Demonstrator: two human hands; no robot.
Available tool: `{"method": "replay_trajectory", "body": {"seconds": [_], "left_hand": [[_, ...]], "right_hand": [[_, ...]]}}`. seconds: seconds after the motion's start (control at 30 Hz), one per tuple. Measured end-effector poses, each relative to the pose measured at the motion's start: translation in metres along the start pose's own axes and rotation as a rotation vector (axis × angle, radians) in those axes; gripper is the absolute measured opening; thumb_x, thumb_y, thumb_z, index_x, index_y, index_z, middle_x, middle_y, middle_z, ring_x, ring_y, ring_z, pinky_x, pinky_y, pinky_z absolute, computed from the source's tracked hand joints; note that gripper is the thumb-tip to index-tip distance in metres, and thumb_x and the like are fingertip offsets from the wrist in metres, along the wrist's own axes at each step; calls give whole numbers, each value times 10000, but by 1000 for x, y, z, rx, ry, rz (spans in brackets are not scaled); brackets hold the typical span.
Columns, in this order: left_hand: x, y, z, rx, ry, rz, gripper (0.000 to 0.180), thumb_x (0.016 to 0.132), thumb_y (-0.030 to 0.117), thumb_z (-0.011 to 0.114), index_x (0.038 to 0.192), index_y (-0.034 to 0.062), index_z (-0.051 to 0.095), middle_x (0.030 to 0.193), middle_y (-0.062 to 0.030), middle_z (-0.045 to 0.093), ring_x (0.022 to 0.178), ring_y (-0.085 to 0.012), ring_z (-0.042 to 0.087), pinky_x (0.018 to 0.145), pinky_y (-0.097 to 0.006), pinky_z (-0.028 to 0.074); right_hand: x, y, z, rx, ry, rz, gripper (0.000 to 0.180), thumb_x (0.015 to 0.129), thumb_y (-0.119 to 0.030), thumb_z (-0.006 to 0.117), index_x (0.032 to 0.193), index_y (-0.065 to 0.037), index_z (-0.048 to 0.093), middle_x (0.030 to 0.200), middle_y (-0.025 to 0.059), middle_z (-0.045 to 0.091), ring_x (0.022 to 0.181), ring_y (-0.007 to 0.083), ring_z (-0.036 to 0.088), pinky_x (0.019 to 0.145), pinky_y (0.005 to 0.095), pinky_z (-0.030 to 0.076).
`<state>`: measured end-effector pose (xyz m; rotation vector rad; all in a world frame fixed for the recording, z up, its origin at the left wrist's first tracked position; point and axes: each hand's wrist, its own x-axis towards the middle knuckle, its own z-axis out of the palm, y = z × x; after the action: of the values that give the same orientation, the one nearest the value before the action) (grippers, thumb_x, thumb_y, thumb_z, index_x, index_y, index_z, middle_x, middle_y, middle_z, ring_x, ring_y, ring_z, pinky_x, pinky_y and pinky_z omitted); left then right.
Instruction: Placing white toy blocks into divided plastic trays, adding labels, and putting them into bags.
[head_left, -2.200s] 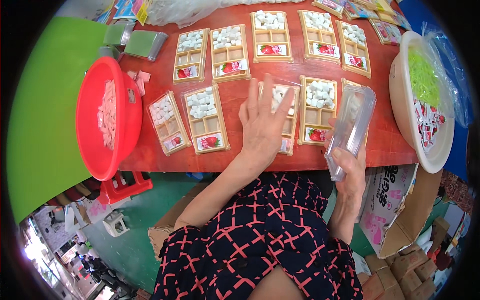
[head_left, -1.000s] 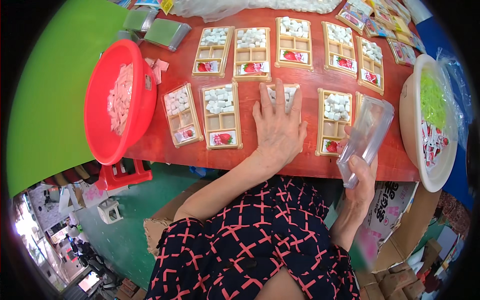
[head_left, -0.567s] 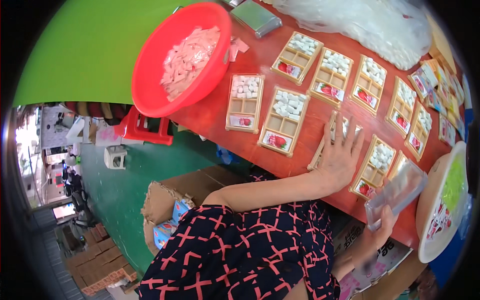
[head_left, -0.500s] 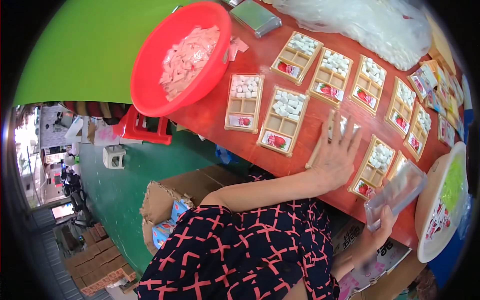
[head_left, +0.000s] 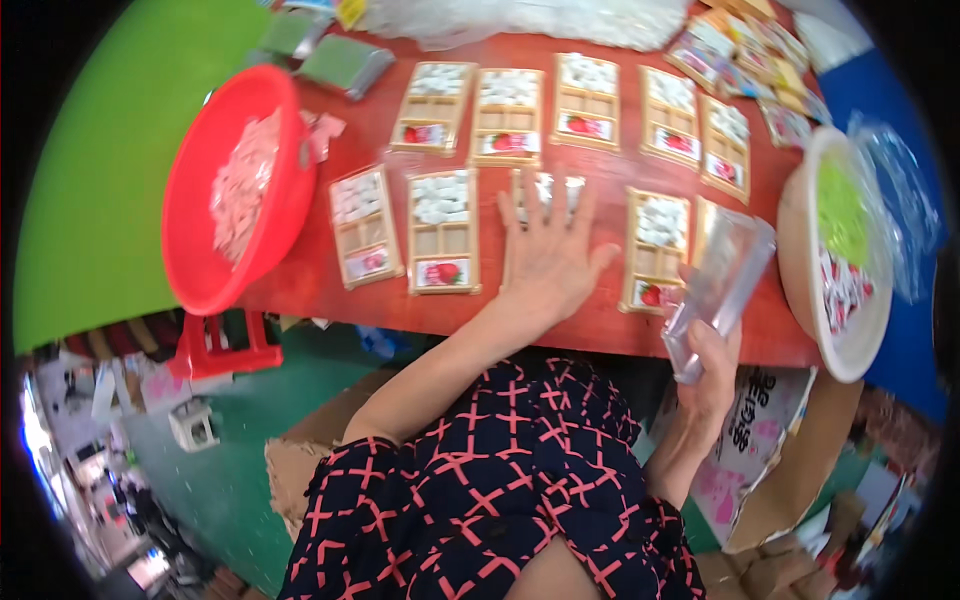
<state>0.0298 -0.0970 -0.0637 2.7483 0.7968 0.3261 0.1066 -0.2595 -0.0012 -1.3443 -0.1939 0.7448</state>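
Observation:
My left hand [head_left: 550, 260] lies palm down, fingers spread, over a small compartment tray [head_left: 577, 187] that it mostly covers. White pieces show between the fingers. Clear plastic lids or boxes [head_left: 728, 265], seemingly a stack, are gripped in my right hand [head_left: 712, 360], tilted above the table's front right part. Behind them a further tray [head_left: 703, 228] is partly hidden. Between the hands lies a tray [head_left: 658, 245] with white cubes at its far end and a strawberry-printed packet at its near end. Left of my left hand is a similar tray [head_left: 444, 235].
A red basin [head_left: 180, 235] of pale pink packets stands left, a cream basin [head_left: 865, 355] with green and red-white packets right. More filled trays [head_left: 507, 115] line the red table [head_left: 590, 335]. Plastic sheeting [head_left: 520, 22] and colourful packages [head_left: 755, 60] lie at the back.
The view has turned, so the table now sits more level. My left hand stays spread over the same tray. My right hand still holds the clear plastic, now tilted more steeply.

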Motion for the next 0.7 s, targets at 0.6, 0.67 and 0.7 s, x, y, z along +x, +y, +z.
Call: {"method": "replay_trajectory", "body": {"seconds": [0.6,0.67,0.7], "left_hand": [[-1,35,-46,-1779,-592,-198,90,799,49,609,855,-12,574,767,-42,601,698,-93,576,643,-208,477],[-1,35,-46,-1813,-603,-232,81,801,44,604,849,-16,579,760,-44,603,688,-94,577,638,-208,479],[-1,35,-45,-1815,-601,-241,78,806,44,598,849,-18,581,757,-47,604,682,-98,580,635,-213,483]], "right_hand": [[-3,-13,12,-42,-190,210,898,549,-169,682,1320,9,257,1131,88,454,1036,170,451,892,277,354],[-3,-17,13,-16,-194,249,899,545,-168,687,1317,9,262,1127,88,456,1029,170,454,886,278,362],[-4,-19,14,8,-196,285,900,541,-167,691,1315,8,266,1123,88,457,1023,171,457,880,280,369]]}}
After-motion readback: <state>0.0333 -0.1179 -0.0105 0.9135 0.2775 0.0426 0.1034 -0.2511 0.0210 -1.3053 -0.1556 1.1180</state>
